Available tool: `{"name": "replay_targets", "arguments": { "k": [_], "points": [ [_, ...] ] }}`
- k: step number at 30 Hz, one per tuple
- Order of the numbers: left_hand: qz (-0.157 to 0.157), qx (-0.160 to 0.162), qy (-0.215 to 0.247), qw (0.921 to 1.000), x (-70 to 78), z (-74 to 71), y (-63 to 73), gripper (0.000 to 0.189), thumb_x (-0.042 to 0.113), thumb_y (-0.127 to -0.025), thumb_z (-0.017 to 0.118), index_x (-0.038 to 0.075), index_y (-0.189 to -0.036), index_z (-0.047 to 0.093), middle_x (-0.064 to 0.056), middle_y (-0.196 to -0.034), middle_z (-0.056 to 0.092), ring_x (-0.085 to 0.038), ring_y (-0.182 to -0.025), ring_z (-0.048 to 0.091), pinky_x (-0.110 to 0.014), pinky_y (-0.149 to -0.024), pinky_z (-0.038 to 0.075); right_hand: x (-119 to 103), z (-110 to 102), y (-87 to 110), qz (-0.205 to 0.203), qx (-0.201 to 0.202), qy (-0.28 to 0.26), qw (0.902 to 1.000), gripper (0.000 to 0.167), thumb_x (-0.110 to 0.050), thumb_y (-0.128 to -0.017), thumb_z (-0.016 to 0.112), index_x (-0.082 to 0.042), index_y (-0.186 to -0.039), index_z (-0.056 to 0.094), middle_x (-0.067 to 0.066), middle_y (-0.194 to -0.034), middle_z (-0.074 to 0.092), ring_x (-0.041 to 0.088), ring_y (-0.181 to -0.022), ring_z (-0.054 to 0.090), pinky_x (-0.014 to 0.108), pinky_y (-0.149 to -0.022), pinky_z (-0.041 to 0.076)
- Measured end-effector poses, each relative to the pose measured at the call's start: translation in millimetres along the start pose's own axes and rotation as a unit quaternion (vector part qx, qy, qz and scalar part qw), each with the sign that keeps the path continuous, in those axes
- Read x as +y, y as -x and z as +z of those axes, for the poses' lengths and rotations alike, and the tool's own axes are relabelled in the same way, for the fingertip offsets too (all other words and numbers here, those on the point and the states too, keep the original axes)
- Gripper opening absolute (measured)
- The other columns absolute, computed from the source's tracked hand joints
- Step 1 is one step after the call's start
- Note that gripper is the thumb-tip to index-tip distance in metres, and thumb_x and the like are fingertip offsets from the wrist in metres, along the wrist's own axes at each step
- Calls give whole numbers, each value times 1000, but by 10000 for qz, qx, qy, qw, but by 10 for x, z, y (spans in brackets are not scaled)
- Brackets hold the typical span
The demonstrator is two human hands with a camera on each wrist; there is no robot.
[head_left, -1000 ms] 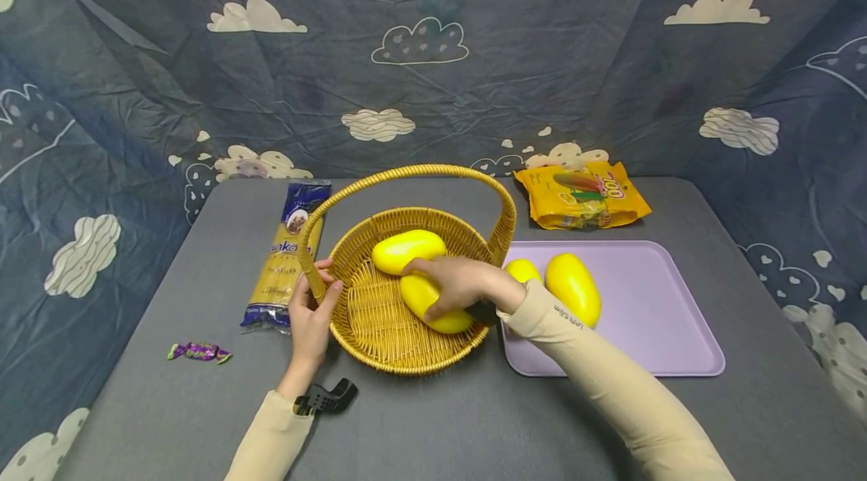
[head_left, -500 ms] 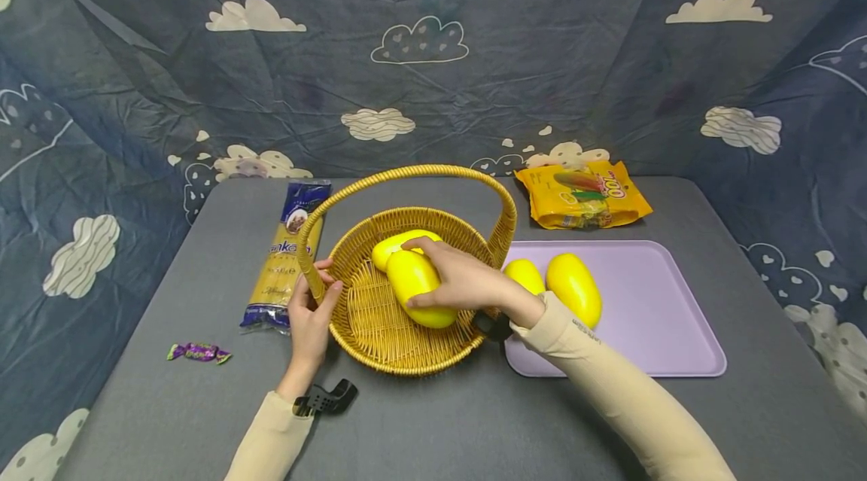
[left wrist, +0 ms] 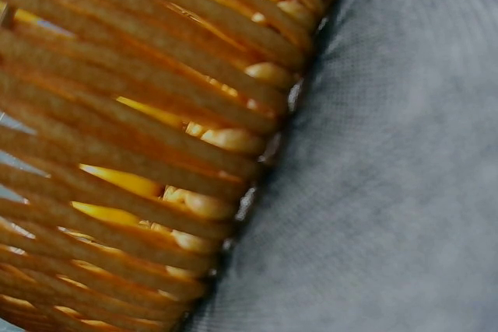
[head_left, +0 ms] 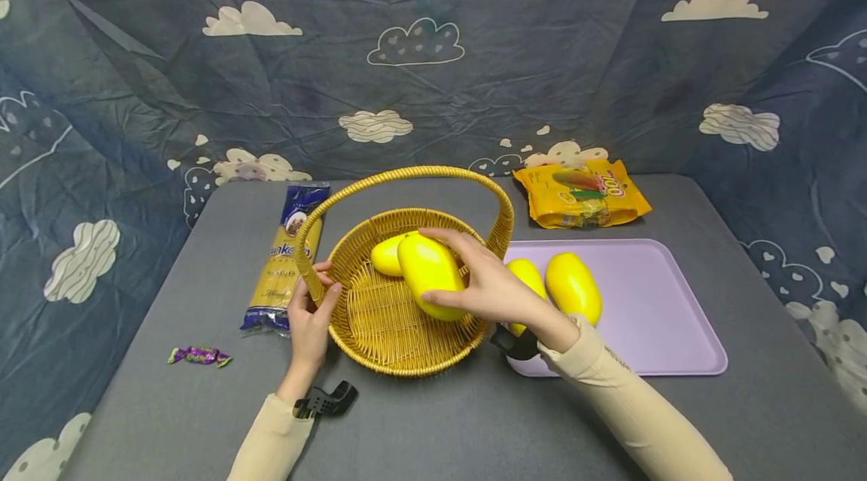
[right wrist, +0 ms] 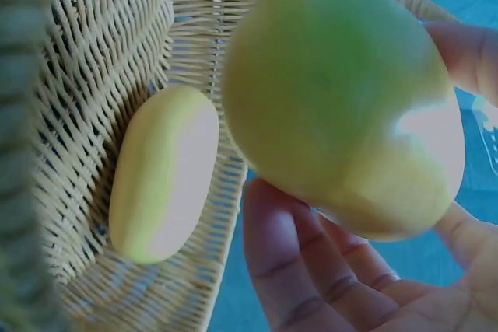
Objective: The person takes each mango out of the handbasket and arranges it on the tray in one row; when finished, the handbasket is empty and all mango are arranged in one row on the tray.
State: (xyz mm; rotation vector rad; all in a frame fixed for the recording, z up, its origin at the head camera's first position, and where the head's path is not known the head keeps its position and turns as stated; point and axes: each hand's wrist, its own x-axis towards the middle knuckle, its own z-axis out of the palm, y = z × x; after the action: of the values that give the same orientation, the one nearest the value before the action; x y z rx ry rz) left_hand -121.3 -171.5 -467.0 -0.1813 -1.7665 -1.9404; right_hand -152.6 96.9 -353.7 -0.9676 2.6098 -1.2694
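Note:
My left hand [head_left: 311,319] grips the left side of a golden wicker basket [head_left: 386,368], where its tall handle meets the rim. Basket weave [left wrist: 132,145] fills much of the left wrist view, and that hand is out of sight there. My right hand [head_left: 491,281] holds a glossy yellow mango [head_left: 430,278] between thumb and fingers, over the basket's right half. From the right wrist, this mango [right wrist: 342,106] shows a greenish end. A second mango [head_left: 386,255] lies at the back of the basket, partly covered by the held one in the head view.
Right of the basket lies a lilac tray [head_left: 657,315] bearing two mangoes [head_left: 573,289] on its left part. Behind it is a yellow packet [head_left: 582,195]. A pasta bag [head_left: 281,263] lies left of the basket, a purple wrapped candy [head_left: 199,356] nearer the front.
The right hand has lifted one mango off the basket floor, tilted it more upright and drawn it slightly rightward. My left hand and the basket stay where they were.

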Motion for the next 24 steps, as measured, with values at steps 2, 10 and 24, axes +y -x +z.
{"name": "replay_targets", "arguments": {
  "k": [2,10,24],
  "points": [
    [-10,-4,-9,10000,0,2,0,21,-8,-89,57,-19,-102,44,-24,-126,49,-28,-115,45,-25,-90,35,18,-27,55,37,138,-103,9998,78,-37,-78,78,-28,-143,37,-7,-140,41,16,-117,42,46,-90,39],
    [14,0,16,10000,14,8,7,21,-7,-89,57,-19,-101,44,-23,-124,50,-27,-116,45,-25,-91,35,99,-150,291,36,623,-697,9956,76,-27,-79,78,-27,-144,38,-3,-133,45,20,-98,50,43,-77,46],
    [75,-1,21,10000,-4,-6,9,17,-8,-89,57,-16,-100,47,-23,-124,51,-25,-116,46,-25,-92,36,309,-426,792,-193,1389,-1144,9835,87,5,-71,79,-15,-144,37,4,-127,49,21,-100,55,31,-77,50]
  ]
}}
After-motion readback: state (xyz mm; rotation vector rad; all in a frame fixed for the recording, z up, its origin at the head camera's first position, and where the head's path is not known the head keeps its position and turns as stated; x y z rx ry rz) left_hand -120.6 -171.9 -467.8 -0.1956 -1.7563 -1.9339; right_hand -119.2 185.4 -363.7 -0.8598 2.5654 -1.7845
